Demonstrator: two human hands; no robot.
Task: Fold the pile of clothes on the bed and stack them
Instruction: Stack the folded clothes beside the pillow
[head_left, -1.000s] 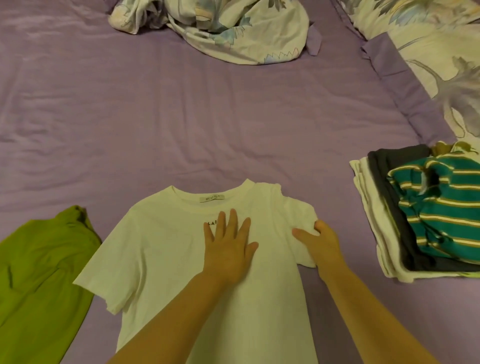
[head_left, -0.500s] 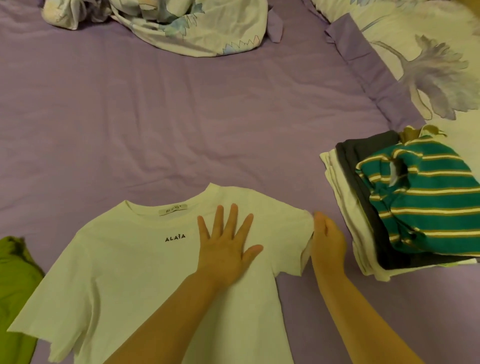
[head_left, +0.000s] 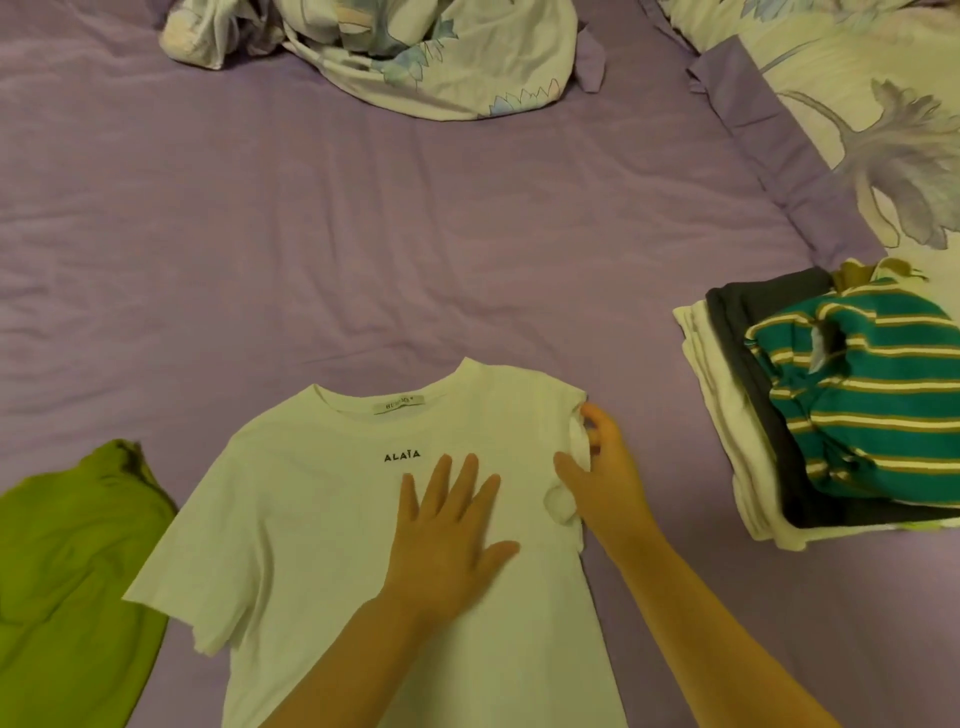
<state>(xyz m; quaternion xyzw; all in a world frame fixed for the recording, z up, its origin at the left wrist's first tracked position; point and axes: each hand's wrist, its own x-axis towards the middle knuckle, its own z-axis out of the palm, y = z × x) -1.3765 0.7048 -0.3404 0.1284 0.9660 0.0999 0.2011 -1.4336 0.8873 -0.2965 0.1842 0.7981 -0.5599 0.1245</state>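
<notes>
The white T-shirt (head_left: 322, 545) lay face up on the purple bedsheet (head_left: 311, 234), its long axis running from the near edge away from the person, collar at the far end and hem out of view below. One such shirt was spread out. One green garment (head_left: 67, 561) lay to its left, just beside the left sleeve. One stack of folded clothes (head_left: 810, 415) sat to the right, well apart, with a green striped top (head_left: 883, 405) uppermost. One crumpled floral cover (head_left: 415, 52) lay at the far side.

The left hand (head_left: 447, 540) rested flat on the shirt's chest, fingers straight and spread, just below and right of the "ALAÏA" print. The right hand (head_left: 605, 483) gripped the shirt's right sleeve, thumb on top and fingers curled around the bunched cloth at the shoulder edge.
</notes>
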